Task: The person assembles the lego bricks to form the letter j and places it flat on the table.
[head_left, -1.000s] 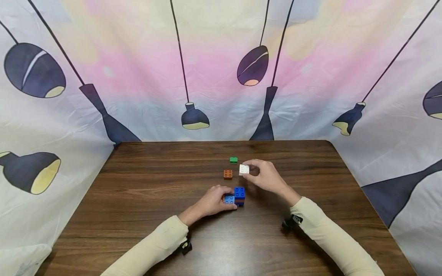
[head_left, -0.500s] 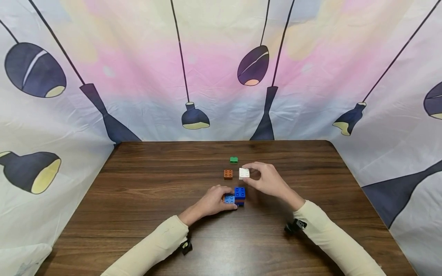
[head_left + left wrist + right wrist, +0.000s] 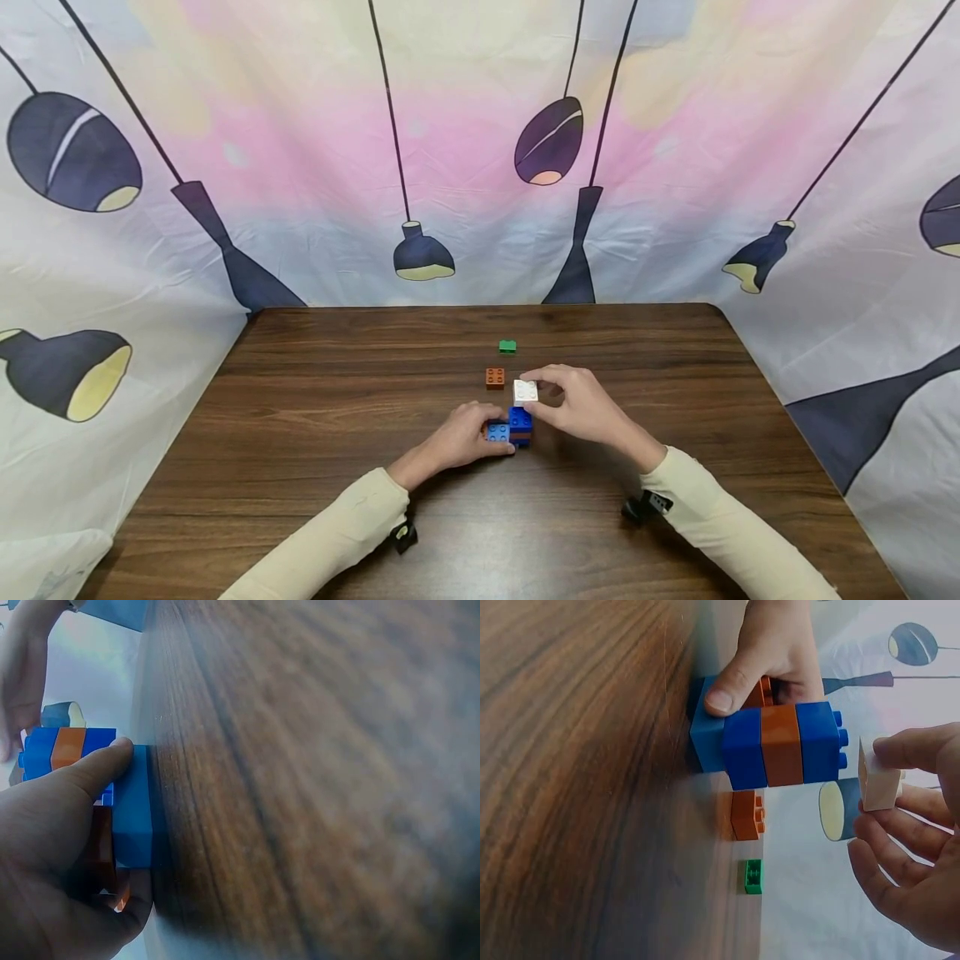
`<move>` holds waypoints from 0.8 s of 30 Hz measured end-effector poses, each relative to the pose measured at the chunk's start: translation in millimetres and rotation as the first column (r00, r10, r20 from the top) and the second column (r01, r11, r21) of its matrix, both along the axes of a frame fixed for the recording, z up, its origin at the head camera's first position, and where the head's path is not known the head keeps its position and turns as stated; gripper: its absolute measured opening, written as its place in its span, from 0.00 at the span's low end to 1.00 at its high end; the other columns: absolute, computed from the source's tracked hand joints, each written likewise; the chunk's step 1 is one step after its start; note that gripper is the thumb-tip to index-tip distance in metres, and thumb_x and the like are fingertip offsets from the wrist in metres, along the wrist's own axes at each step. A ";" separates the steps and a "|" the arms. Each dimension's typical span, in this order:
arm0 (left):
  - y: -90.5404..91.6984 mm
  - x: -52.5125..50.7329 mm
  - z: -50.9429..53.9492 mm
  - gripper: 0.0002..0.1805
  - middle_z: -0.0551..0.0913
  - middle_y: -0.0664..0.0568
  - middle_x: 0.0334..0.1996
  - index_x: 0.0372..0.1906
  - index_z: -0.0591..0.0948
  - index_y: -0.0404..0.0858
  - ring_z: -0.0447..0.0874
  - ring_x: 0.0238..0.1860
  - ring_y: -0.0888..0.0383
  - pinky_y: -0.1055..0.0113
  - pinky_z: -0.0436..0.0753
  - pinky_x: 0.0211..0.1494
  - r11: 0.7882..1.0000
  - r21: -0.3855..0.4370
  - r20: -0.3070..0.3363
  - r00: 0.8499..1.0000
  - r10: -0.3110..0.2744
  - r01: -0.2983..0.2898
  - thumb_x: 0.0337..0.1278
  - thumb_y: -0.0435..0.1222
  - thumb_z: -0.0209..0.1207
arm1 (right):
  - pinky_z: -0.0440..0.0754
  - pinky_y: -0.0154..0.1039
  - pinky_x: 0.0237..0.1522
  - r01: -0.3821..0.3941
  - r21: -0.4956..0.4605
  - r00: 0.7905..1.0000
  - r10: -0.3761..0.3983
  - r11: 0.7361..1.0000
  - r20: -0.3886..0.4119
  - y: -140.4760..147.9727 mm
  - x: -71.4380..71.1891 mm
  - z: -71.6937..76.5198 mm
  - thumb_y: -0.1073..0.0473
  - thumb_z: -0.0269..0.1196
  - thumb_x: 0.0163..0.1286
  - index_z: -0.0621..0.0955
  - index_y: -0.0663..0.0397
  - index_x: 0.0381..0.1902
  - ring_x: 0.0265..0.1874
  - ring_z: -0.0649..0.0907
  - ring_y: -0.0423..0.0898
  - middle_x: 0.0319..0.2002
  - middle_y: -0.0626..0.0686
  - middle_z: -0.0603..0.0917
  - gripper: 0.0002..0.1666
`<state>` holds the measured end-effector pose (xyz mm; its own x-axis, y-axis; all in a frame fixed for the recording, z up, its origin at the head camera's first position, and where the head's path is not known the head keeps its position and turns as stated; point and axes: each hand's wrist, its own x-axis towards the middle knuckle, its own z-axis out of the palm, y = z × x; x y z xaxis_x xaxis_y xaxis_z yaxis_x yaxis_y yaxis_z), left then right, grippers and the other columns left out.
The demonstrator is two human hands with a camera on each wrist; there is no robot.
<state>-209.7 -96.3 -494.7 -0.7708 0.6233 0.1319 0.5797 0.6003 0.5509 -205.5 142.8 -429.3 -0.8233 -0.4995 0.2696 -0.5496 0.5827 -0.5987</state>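
My right hand (image 3: 581, 404) pinches a white building brick (image 3: 525, 392) between thumb and fingers, a small gap above the top studs of the block stack in the right wrist view. That stack (image 3: 781, 746) has a dark blue brick, an orange one and another dark blue one, joined to a lighter blue brick (image 3: 133, 817) at the table. My left hand (image 3: 461, 436) grips this assembly from the left, thumb on its near side. In the left wrist view an orange brick (image 3: 103, 851) is partly covered by the left hand.
A loose orange brick (image 3: 495, 378) lies on the wooden table (image 3: 337, 375) just beyond the stack. Farther back is a small green brick (image 3: 507, 346). A cloth with printed lamps (image 3: 480, 167) hangs behind the table.
My right hand has brought the white brick nearer, from beside the loose orange brick to over the stack. The left hand has stayed in place.
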 end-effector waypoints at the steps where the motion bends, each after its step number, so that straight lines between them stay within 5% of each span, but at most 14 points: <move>1: -0.1 -0.1 -0.3 0.19 0.89 0.56 0.39 0.47 0.86 0.42 0.80 0.36 0.63 0.67 0.77 0.40 1.000 0.001 -0.001 1.000 -0.001 0.001 0.57 0.48 0.73 | 0.84 0.41 0.44 -0.003 0.000 1.000 0.003 1.000 -0.004 -0.5 1.0 -0.1 0.52 0.71 0.68 0.85 0.50 0.58 0.44 0.85 0.46 0.50 0.49 0.87 0.22; 11: -0.4 0.2 1.2 0.18 0.87 0.57 0.35 0.45 0.86 0.41 0.76 0.31 0.65 0.69 0.74 0.34 1.000 0.001 -0.006 1.000 0.008 -0.008 0.56 0.48 0.74 | 0.84 0.40 0.45 -0.044 0.017 0.999 0.044 0.999 -0.019 -3.1 9.1 -2.9 0.53 0.72 0.67 0.85 0.50 0.58 0.43 0.85 0.42 0.51 0.49 0.87 0.22; 24: -0.1 -0.3 -0.4 0.19 0.88 0.57 0.37 0.47 0.86 0.41 0.78 0.34 0.63 0.68 0.75 0.36 1.000 -0.003 -0.010 1.000 0.006 -0.006 0.56 0.48 0.74 | 0.84 0.47 0.46 -0.063 0.043 0.998 0.063 0.997 0.003 -3.1 12.5 -7.2 0.53 0.71 0.68 0.85 0.50 0.58 0.45 0.86 0.49 0.51 0.51 0.87 0.21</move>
